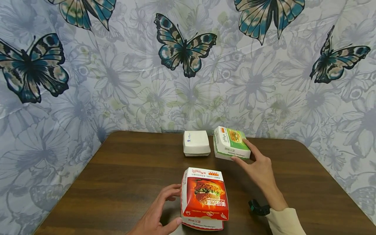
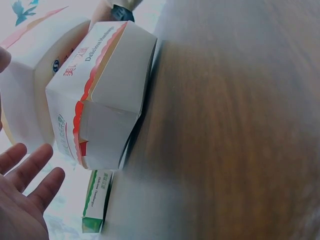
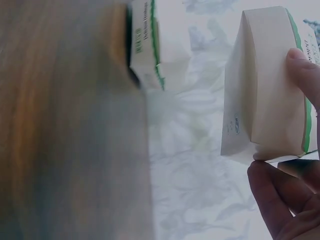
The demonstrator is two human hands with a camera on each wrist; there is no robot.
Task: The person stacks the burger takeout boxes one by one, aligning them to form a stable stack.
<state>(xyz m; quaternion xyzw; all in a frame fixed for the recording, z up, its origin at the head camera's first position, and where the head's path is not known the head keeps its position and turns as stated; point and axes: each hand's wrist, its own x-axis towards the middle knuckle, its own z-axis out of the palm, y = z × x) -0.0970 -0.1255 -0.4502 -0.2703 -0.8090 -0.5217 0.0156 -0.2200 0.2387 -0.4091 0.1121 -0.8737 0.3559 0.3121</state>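
My right hand grips a green-and-white hamburger box by its right end, with thumb and fingers on opposite sides. The right wrist view shows it tilted, its white underside bearing a small logo. Just left of it, a white box lies upside down on the table, its scalloped green edge low down. Near me, a red hamburger box sits tilted on top of another red-edged hamburger box. My left hand is at the stack's left side, fingers spread and loosely bent, thumb near the front corner.
The brown wooden table has rounded back corners. Behind it hangs a pale floral cloth printed with large butterflies. A dark band is on my right wrist, by a cream sleeve.
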